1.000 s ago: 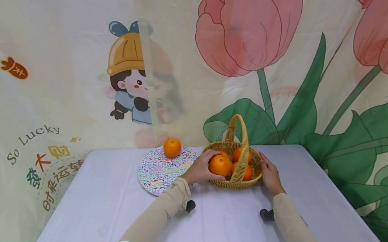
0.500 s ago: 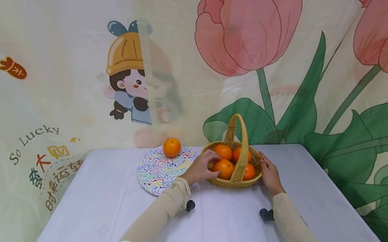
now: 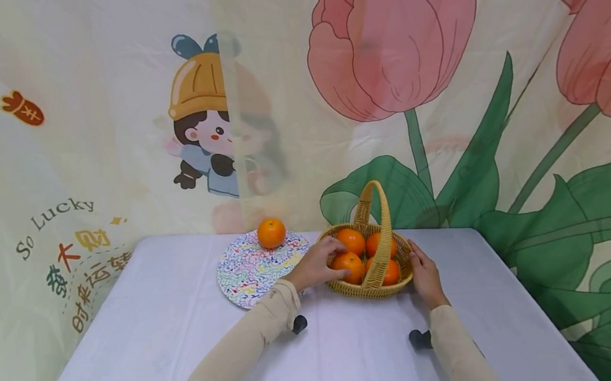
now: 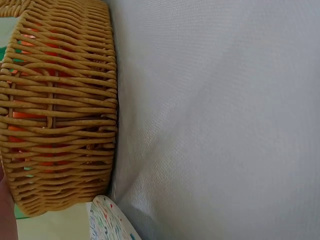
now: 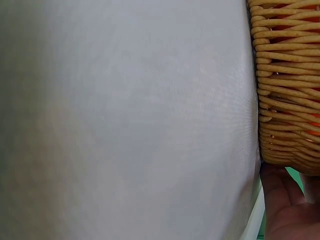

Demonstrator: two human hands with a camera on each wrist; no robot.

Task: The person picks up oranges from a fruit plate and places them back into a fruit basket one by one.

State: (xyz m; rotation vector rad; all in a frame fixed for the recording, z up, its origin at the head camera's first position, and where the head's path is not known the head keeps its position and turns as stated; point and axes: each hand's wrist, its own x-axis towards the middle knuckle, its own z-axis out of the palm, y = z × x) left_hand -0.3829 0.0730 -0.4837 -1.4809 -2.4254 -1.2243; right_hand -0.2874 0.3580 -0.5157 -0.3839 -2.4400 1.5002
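A woven basket point(image 3: 374, 289) with a tall arched handle stands at the back of the table, holding several oranges. Over its left rim reaches the left hand point(image 3: 316, 266), fingers loosely bent around the near-left orange point(image 3: 350, 268), thumb overlapping its side. Another orange point(image 3: 350, 241) sits just behind that one. On the basket's right side rests the right hand point(image 3: 427, 274); its fingers point(image 5: 276, 192) lie extended against the wicker wall point(image 5: 287, 110) in the right wrist view. The left wrist view shows the basket's side point(image 4: 60, 115), with orange colour through the weave.
Left of the basket lies a round plate point(image 3: 241, 272) with a multicoloured squiggle pattern, bearing a single orange point(image 3: 271, 234) near its back edge. A white cloth covers the table point(image 3: 368, 358). Behind it hangs a printed curtain point(image 3: 284, 93) with tulips.
The orange in the left hand has gone lower into the basket; the fingers have loosened, uncovering the orange behind. It shifted right, then back toward the hand. The right hand stays put.
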